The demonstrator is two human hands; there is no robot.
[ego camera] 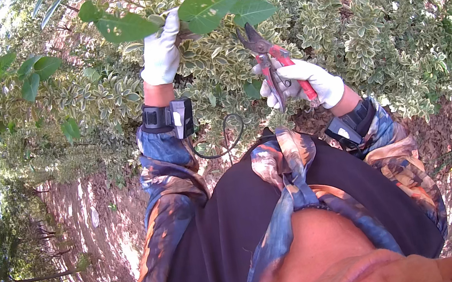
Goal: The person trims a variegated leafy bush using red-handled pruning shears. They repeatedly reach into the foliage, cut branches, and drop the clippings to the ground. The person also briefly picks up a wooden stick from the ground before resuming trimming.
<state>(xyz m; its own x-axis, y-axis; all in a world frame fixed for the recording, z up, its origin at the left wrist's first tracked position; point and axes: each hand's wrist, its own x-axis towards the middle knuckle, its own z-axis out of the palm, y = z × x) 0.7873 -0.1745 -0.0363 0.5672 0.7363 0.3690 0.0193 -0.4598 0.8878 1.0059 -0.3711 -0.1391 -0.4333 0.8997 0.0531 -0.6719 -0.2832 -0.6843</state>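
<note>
My left hand (163,52), in a white glove, is closed around a stem that carries broad green leaves (207,8); several of these leaves have small holes. The stem itself is mostly hidden by the fingers and foliage. In my right hand (310,78), also gloved, is a pair of bypass pruning shears (282,56) with worn red handles. Their dark blades stand apart and point up toward the tip of the rightmost broad leaf (254,11). Under both hands spreads a dense shrub with cream-edged variegated leaves (217,67).
More broad-leaved shoots (28,76) rise from the shrub at the left. A black cable (228,152) loops from the device on my left wrist (182,118). Another device (343,131) is strapped to my right wrist. Leaf-littered ground (99,222) lies beside me, with trees at far left.
</note>
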